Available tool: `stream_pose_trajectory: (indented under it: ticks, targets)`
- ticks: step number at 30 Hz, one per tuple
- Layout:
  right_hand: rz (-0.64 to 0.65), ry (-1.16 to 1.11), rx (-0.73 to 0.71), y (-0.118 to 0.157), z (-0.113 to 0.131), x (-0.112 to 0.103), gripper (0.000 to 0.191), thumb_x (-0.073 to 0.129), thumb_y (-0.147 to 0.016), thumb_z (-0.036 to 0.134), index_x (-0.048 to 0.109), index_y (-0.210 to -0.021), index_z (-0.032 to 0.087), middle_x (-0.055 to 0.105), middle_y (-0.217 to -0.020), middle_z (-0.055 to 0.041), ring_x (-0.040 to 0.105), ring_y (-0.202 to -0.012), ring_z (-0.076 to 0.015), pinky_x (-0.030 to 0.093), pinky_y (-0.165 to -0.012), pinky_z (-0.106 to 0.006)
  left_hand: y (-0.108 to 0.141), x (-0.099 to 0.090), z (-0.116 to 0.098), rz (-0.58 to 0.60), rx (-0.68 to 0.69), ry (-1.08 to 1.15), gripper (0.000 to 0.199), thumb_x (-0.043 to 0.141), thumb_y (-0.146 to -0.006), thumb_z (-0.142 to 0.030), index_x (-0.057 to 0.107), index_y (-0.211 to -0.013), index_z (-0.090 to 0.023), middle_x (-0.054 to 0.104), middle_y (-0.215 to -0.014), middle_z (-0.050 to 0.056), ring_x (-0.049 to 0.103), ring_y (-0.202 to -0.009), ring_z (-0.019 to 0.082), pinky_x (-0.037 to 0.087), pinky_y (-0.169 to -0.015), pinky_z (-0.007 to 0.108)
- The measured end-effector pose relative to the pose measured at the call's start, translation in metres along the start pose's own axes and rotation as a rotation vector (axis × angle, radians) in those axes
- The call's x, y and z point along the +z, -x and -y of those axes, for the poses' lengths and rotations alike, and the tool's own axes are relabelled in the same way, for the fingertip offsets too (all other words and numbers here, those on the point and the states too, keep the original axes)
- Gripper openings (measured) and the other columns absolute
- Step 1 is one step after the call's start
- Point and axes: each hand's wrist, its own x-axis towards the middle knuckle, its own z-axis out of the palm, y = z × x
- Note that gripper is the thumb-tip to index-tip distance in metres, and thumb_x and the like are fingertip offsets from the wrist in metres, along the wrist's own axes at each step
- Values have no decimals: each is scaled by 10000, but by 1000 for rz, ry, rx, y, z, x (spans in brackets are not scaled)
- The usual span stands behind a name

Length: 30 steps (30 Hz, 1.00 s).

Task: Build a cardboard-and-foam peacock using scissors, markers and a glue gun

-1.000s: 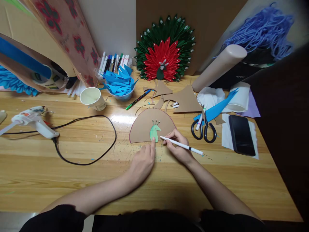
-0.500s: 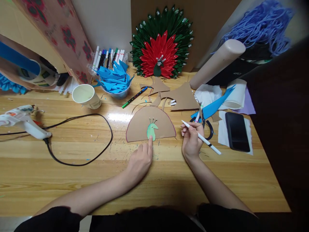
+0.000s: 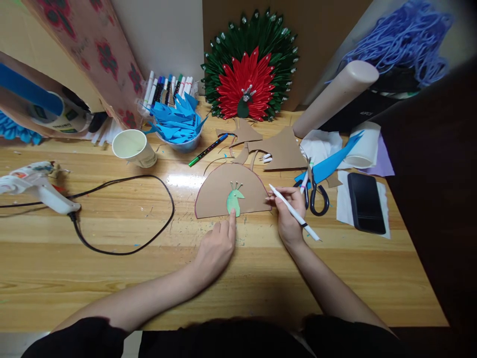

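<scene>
A half-round piece of brown cardboard [image 3: 212, 191] lies flat on the table, its curved edge outlined in purple. On it rests a green paper peacock body [image 3: 233, 203] with a beak, an eye and pin-like crest pieces. The index finger of my left hand [image 3: 218, 243] is stretched out onto the bird's lower end, and its other fingers are curled with nothing in them. Between the fingers of my right hand [image 3: 290, 214] is a white marker [image 3: 294, 213], slanting with its pointed end beside the cardboard's right edge. Black-handled scissors [image 3: 318, 199] lie just right of that hand.
Cardboard scraps [image 3: 281, 151] and a green-blue marker [image 3: 208, 150] lie behind. A tub of blue paper pieces [image 3: 177, 124], a paper cup [image 3: 134, 149] and a glue gun [image 3: 40, 186] with its looped cord are leftward. A red-green peacock [image 3: 249, 69] stands behind; a phone [image 3: 367, 203] lies right.
My right hand has moved left with the white marker, bringing its pointed end from clear of the cardboard to its right edge. The left hand stays on the green bird.
</scene>
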Motion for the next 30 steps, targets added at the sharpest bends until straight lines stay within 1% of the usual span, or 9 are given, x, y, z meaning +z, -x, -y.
stream_pose_trajectory:
  ticks: [4, 9, 15, 17, 20, 22, 24, 27, 30]
  targets:
    - [105, 61, 28, 0, 1, 2, 129, 584, -804, 284, 553, -906, 210, 598, -871, -34, 600, -824, -154, 495, -775, -321, -1, -1, 0, 4, 7, 11, 498, 371, -808, -24, 394, -1304, 10, 468, -670, 5, 507, -563, 122, 386, -416, 228]
    - [117, 106, 28, 0, 2, 2, 137, 583, -803, 297, 545, -903, 212, 594, -865, -37, 597, -841, -171, 486, -790, -345, -1, -1, 0, 13, 6, 24, 505, 371, -810, -28, 383, -1313, 6, 472, -675, 6, 510, -568, 123, 391, -420, 227]
    - [132, 85, 13, 1, 1, 3, 125, 591, -800, 276, 557, -899, 209, 589, -872, -26, 593, -843, -156, 480, -785, -319, -1, 0, -1, 44, 2, 28, 504, 354, -822, -28, 371, -1325, -3, 475, -676, 12, 504, -584, 117, 381, -432, 214]
    - [99, 44, 30, 1, 0, 2, 116, 576, -806, 291, 558, -883, 206, 596, -856, -23, 595, -810, -149, 486, -766, -316, -1, 0, -1, 28, 1, 14, 500, 354, -818, -22, 383, -1317, 3, 475, -674, 13, 501, -579, 117, 377, -428, 218]
    - [-41, -109, 47, -2, -1, 1, 133, 497, -838, 348, 533, -862, 222, 586, -790, 3, 589, -691, -129, 508, -699, -322, -2, 0, -1, -3, 3, -6, 494, 358, -809, -13, 406, -1301, 11, 469, -664, 11, 494, -559, 117, 365, -412, 224]
    - [-141, -199, 38, -4, -1, 0, 164, 449, -853, 379, 516, -847, 229, 555, -722, 23, 567, -618, -119, 517, -654, -319, -2, 0, -1, 1, 6, -4, 499, 355, -808, -10, 402, -1304, 10, 468, -664, 11, 491, -558, 115, 361, -411, 222]
    - [-186, -224, 35, -6, -1, -1, 183, 431, -858, 389, 515, -834, 228, 528, -675, 32, 550, -590, -114, 516, -628, -306, -2, 0, -2, 7, 6, -2, 503, 354, -808, -12, 395, -1309, 8, 470, -667, 12, 491, -560, 114, 361, -412, 221]
    - [-135, -178, 44, -5, 0, 0, 163, 450, -858, 373, 525, -855, 228, 531, -687, 30, 548, -607, -114, 505, -617, -285, -2, 1, -2, 11, 0, 2, 503, 355, -810, -19, 392, -1311, 9, 472, -669, 13, 491, -563, 114, 362, -414, 219]
    - [-3, -57, 38, -1, 1, 2, 141, 512, -845, 345, 547, -909, 224, 567, -783, 7, 560, -684, -120, 496, -681, -291, -2, 2, -3, 38, -11, 44, 524, 354, -812, -22, 357, -1336, 2, 477, -680, 18, 496, -580, 113, 364, -423, 212]
